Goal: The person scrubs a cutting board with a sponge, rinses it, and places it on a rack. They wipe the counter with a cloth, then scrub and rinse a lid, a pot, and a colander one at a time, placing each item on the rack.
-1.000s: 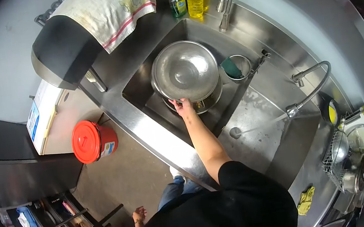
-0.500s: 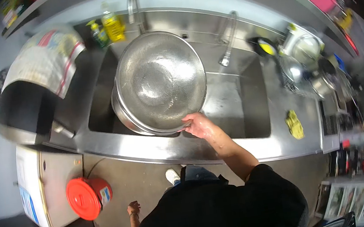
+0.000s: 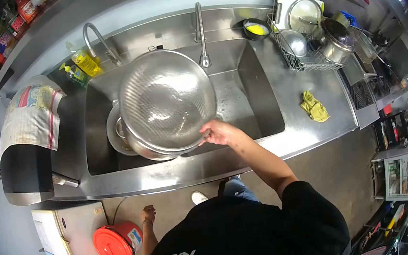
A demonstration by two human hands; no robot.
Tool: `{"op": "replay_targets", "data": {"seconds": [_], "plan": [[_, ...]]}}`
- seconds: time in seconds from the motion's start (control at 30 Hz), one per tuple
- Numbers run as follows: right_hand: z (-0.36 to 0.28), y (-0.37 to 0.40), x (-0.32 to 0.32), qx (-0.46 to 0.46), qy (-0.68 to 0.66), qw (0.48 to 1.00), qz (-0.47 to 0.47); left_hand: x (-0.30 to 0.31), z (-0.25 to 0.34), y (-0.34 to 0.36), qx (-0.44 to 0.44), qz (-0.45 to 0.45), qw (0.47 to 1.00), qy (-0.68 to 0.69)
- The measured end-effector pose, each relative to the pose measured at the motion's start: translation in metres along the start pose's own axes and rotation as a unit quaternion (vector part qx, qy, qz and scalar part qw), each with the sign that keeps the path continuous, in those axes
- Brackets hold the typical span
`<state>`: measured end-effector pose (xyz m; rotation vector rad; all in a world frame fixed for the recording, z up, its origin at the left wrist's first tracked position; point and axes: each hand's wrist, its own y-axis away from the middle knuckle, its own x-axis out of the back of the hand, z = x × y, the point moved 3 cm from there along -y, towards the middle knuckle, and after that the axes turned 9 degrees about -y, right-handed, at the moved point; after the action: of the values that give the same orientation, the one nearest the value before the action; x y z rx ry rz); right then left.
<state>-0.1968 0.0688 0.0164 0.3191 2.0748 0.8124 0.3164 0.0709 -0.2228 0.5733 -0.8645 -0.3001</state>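
Note:
A large round metal mesh strainer (image 3: 167,99) is held tilted over the double sink, its wide mesh face turned up toward me. My right hand (image 3: 219,132) is closed on its near right rim, with the thumb on top. Under its left side shows a metal bowl (image 3: 114,134) inside the left basin, mostly hidden by the strainer. My left hand (image 3: 148,214) hangs low beside my body, away from the sink, with nothing visible in it and its fingers loosely bent.
Two faucets, a left one (image 3: 95,38) and a spring-hose one (image 3: 202,40), rise behind the sink (image 3: 268,103). Yellow soap bottles (image 3: 85,63) stand back left. To the right are a yellow cloth (image 3: 314,106) and a dish rack (image 3: 304,65). A red lidded bucket (image 3: 114,246) stands on the floor.
My view has swung, bringing more of the right counter and left shelf into sight. The strainer has shifted right relative to the left faucet, and the bowl beneath shows more. My right hand keeps its grip.

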Motion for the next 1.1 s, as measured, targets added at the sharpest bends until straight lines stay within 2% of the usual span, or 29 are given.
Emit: {"op": "replay_targets", "data": {"seconds": [0.07,0.13,0.17,0.23,0.27,0.3,0.33,0.37,0.43,0.5,0.57,0.63,0.7,0.77,0.8,0.83,0.9,0.93,0.97,1.0,1.03,1.1], "plan": [[-0.013,-0.022,0.01,-0.033,0.03,0.999,-0.027,-0.012,0.013,0.003,-0.001,-0.009,0.999,0.032],[-0.038,-0.032,0.015,-0.034,0.054,0.997,-0.054,-0.014,0.039,0.008,0.006,0.001,0.986,0.168],[-0.046,-0.044,0.029,-0.039,0.057,0.996,-0.058,-0.015,0.056,0.016,0.011,0.006,0.985,0.17],[-0.058,-0.072,0.057,-0.037,-0.001,0.998,-0.046,-0.006,0.084,0.04,0.005,0.155,0.95,0.27],[-0.078,-0.028,0.042,-0.05,0.001,0.997,-0.051,-0.002,0.098,0.051,0.011,0.168,0.947,0.273],[-0.08,-0.038,0.061,-0.046,-0.065,0.997,-0.002,0.003,0.113,0.064,-0.007,0.211,0.938,0.275],[-0.078,-0.074,0.109,-0.081,-0.036,0.996,-0.024,0.009,0.127,0.077,-0.025,0.252,0.928,0.274],[-0.092,-0.054,0.118,-0.102,-0.024,0.994,-0.041,0.013,0.137,0.087,-0.018,0.261,0.926,0.274],[-0.098,-0.077,0.168,-0.112,0.004,0.992,-0.063,0.014,0.153,0.108,-0.025,0.313,0.905,0.287],[-0.101,-0.096,0.206,0.004,-0.015,0.997,0.075,0.009,0.177,0.129,-0.01,0.34,0.89,0.303],[-0.1,-0.103,0.226,0.015,0.026,0.997,0.069,0.006,0.218,0.148,-0.085,0.411,0.873,0.248],[-0.088,-0.119,0.244,0.085,0.09,0.984,0.129,-0.004,0.261,0.155,-0.106,0.402,0.878,0.236],[-0.079,-0.123,0.246,0.09,0.085,0.982,0.142,-0.017,0.314,0.157,-0.194,0.405,0.879,0.162],[-0.078,-0.116,0.246,0.067,0.07,0.983,0.154,-0.04,0.364,0.15,-0.225,0.344,0.903,0.126],[-0.08,-0.114,0.247,0.01,0.079,0.986,0.143,-0.054,0.394,0.15,-0.244,0.317,0.911,0.095],[-0.086,-0.107,0.242,0.009,0.077,0.986,0.148,-0.068,0.42,0.148,-0.264,0.289,0.918,0.063],[-0.1,-0.082,0.224,0.025,0.231,0.932,0.279,-0.099,0.454,0.131,-0.325,0.231,0.917,0.02],[-0.1,-0.08,0.225,0.032,0.227,0.929,0.29,-0.112,0.465,0.122,-0.333,0.221,0.917,-0.005],[-0.104,-0.076,0.226,0.087,0.202,0.936,0.276,-0.127,0.477,0.11,-0.348,0.209,0.913,-0.027],[-0.11,-0.069,0.23,0.145,0.177,0.937,0.263,-0.144,0.471,0.085,-0.323,0.199,0.923,-0.063],[-0.116,-0.057,0.232,0.159,0.172,0.932,0.278,-0.159,0.467,0.068,-0.329,0.219,0.917,-0.057],[-0.12,-0.036,0.231,0.166,0.175,0.933,0.266,-0.186,0.443,0.021,-0.231,0.311,0.922,0.002]]}}
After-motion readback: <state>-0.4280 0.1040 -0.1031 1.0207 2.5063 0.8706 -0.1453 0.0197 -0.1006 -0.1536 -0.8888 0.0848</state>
